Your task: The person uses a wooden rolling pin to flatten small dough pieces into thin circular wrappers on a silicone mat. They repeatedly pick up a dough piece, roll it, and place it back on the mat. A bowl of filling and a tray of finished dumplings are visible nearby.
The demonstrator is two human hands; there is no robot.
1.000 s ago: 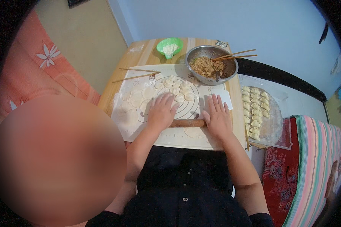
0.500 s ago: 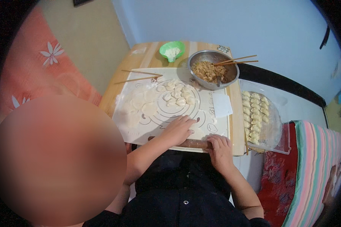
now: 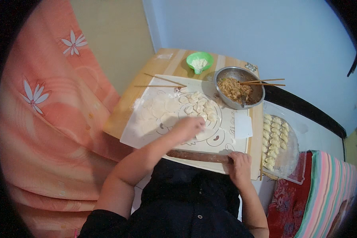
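Observation:
My left hand point(image 3: 189, 129) is over the mat, its slightly blurred fingers bunched at the near edge of a cluster of small dough pieces point(image 3: 198, 106). A pale patch shows under those fingers, and I cannot make out what they hold. My right hand point(image 3: 240, 166) is closed around the right end of a brown wooden rolling pin point(image 3: 198, 156), which lies along the near edge of the white printed mat point(image 3: 174, 145). Thin, floury dough wrappers point(image 3: 154, 113) lie overlapping on the mat's left part.
A steel bowl point(image 3: 261, 99) of minced filling with chopsticks point(image 3: 267, 81) stands at the back right. Behind the mat is a green bowl point(image 3: 190, 60) of flour. More chopsticks point(image 3: 162, 83) lie back left. A white scraper point(image 3: 243, 127) is at right; a clear tray point(image 3: 293, 158) holds rows of dumplings.
My left hand has moved up from beside the rolling pin to the dough pieces, its fingers now bunched. My right hand stays on the pin. The whole view has shifted.

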